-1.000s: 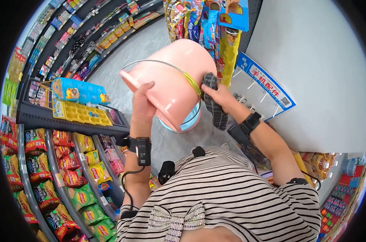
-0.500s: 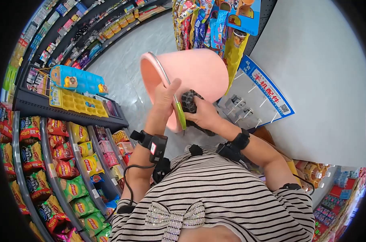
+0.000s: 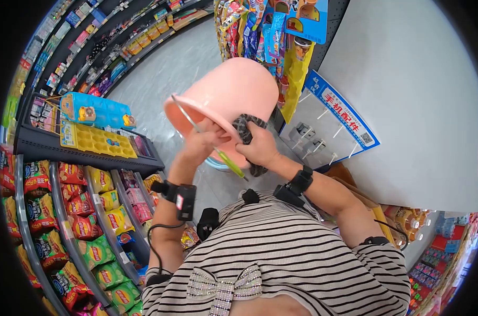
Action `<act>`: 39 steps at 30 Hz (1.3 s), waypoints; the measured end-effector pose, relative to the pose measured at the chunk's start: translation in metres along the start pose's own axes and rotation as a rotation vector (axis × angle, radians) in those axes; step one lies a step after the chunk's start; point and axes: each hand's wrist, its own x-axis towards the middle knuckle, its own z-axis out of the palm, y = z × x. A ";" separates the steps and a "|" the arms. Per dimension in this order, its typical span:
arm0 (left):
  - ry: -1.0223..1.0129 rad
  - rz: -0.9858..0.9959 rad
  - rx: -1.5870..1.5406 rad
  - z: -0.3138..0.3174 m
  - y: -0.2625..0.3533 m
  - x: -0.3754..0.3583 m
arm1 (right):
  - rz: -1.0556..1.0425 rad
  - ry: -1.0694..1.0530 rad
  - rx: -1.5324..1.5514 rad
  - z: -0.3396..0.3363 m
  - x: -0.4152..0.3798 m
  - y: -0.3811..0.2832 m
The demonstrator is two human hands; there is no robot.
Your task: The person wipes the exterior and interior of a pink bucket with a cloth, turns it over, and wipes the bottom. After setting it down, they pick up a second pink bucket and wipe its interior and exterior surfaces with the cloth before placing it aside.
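Note:
A pink bucket (image 3: 233, 87) is tipped on its side in front of me, its mouth facing down and toward me. My left hand (image 3: 203, 145) is at the mouth, fingers stretched into the opening; their tips are partly hidden inside. The bucket's thin metal handle, with a green grip (image 3: 230, 159), crosses over that hand. My right hand (image 3: 261, 146) is closed on a dark patterned cloth (image 3: 244, 126), pressing it against the outside of the bucket near the rim. The cloth's lower end hangs below my fingers.
A light blue rounded object (image 3: 218, 165) shows below the bucket. Bagged chips (image 3: 85, 226) fill the shelf at left, beside a blue plastic holder (image 3: 99, 109). Hanging snack packets (image 3: 249, 31) and an accessory rack (image 3: 323, 124) stand ahead right.
The bucket has shifted left and turned, its mouth swinging toward me. My left hand has moved from the rim into the opening, and the handle has swung away from the rim.

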 end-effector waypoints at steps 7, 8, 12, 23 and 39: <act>0.705 -0.305 0.570 -0.071 0.027 -0.053 | 0.092 0.077 0.137 -0.009 -0.002 0.017; 0.916 -0.259 0.922 -0.084 0.014 -0.053 | 0.108 0.053 0.125 -0.006 -0.006 0.013; 1.012 0.211 1.082 -0.047 0.013 -0.029 | 0.102 0.039 0.114 0.008 -0.010 0.009; 0.699 0.197 -0.421 -0.054 -0.011 0.027 | -0.134 -0.304 0.133 -0.012 -0.012 0.011; 0.378 0.168 -0.494 0.045 -0.010 -0.010 | -0.562 -0.093 -0.139 -0.051 0.021 -0.054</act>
